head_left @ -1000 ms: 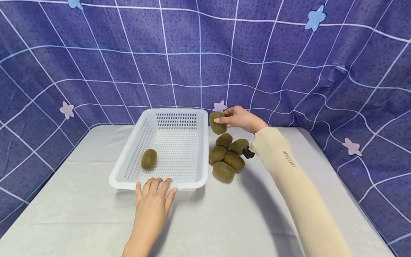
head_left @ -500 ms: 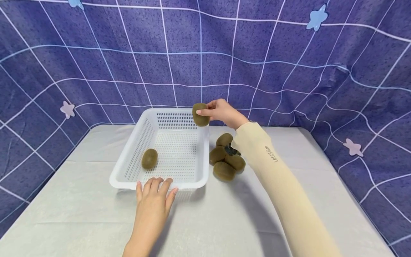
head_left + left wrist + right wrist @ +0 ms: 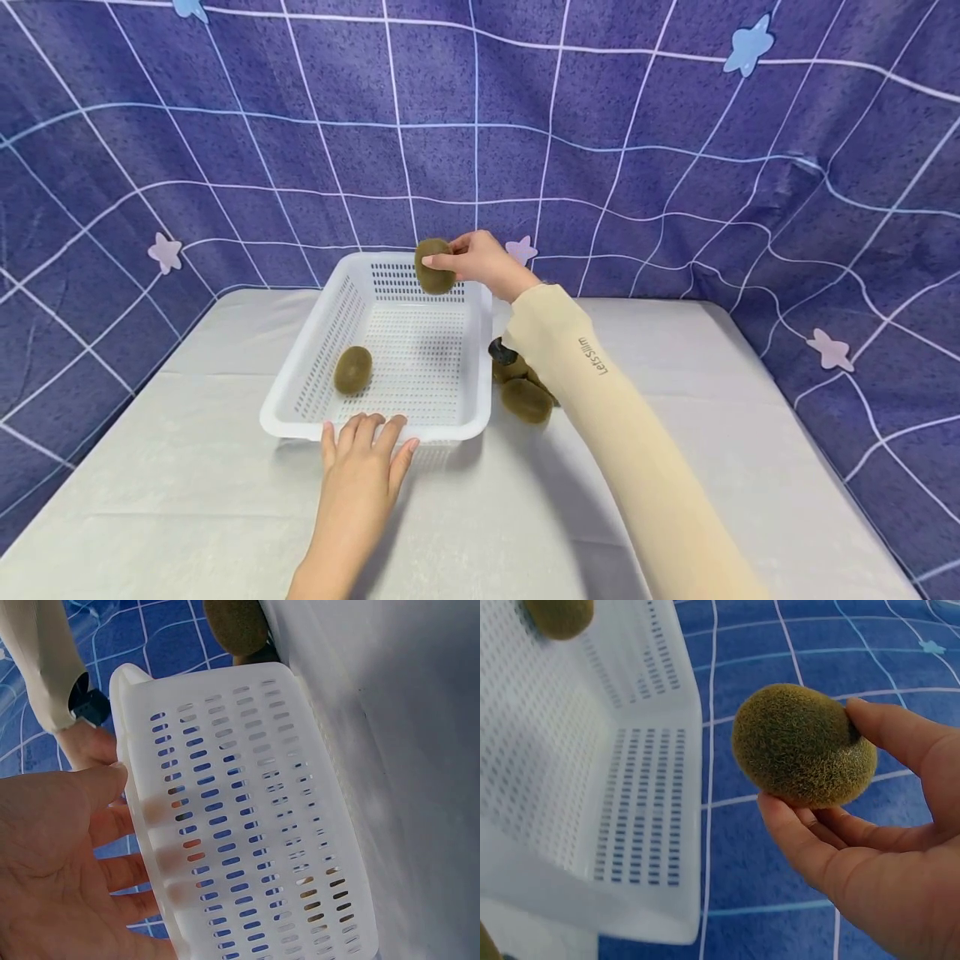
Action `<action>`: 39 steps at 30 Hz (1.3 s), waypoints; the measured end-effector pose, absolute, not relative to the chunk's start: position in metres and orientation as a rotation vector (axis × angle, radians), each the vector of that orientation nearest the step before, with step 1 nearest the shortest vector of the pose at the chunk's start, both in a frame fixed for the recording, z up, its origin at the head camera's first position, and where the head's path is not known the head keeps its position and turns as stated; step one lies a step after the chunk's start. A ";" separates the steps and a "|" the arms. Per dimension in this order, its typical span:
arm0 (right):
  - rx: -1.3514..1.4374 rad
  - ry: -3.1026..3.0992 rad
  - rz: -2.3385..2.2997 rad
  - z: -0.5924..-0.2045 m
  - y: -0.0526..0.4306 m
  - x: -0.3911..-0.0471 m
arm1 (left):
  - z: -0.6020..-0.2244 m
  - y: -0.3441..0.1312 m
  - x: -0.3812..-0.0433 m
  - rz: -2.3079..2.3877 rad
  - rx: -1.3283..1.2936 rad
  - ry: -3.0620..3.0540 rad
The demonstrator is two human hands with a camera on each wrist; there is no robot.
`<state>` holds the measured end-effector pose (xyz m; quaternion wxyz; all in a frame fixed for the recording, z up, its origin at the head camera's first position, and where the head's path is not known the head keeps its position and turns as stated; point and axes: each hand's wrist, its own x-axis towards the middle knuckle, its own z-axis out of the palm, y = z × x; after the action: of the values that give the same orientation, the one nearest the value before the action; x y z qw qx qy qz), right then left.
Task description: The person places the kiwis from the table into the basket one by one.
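Note:
My right hand (image 3: 486, 262) pinches a brown fuzzy kiwi (image 3: 434, 268) between thumb and fingers, raised over the back right of a white plastic basket (image 3: 480, 417). Up close in the right wrist view, the thumb presses one end of the held kiwi (image 3: 802, 746) and fingertips support its underside. My left hand (image 3: 358, 467) holds the basket's near rim; in the left wrist view its fingers reach over the rim and show through the slots of the basket wall (image 3: 247, 787). One kiwi (image 3: 352, 370) lies inside the basket at the left.
Just right of the basket, more kiwis (image 3: 527, 401) lie clustered on the pale tablecloth (image 3: 187, 492), partly hidden by the right sleeve (image 3: 600, 383) and a black wrist camera (image 3: 502, 351). A blue grid-patterned curtain (image 3: 480, 167) with stars hangs behind the table.
My right hand has carried the kiwi leftward from above the cluster, past the basket's right rim, to over the basket. The left hand stays on the rim.

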<state>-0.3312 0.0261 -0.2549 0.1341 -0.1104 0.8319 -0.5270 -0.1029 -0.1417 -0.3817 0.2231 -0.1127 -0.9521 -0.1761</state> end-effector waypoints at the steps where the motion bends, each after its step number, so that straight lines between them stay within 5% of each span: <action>1: -0.319 2.403 -1.539 -0.256 0.022 -0.331 | -0.382 -0.142 -0.103 -0.487 -0.311 -2.630; 22: -0.306 2.262 -1.576 -0.298 -0.054 -0.318 | -0.384 -0.142 -0.105 -0.469 -0.279 -2.610; 39: -0.296 2.296 -1.402 -0.322 -0.067 -0.302 | -0.384 -0.141 -0.106 -0.467 -0.282 -2.594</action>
<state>-0.3024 -0.0666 -0.3218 0.2157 -0.1067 0.8284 -0.5058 -0.1055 -0.1412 -0.3836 0.2431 -0.1032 -0.9492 -0.1710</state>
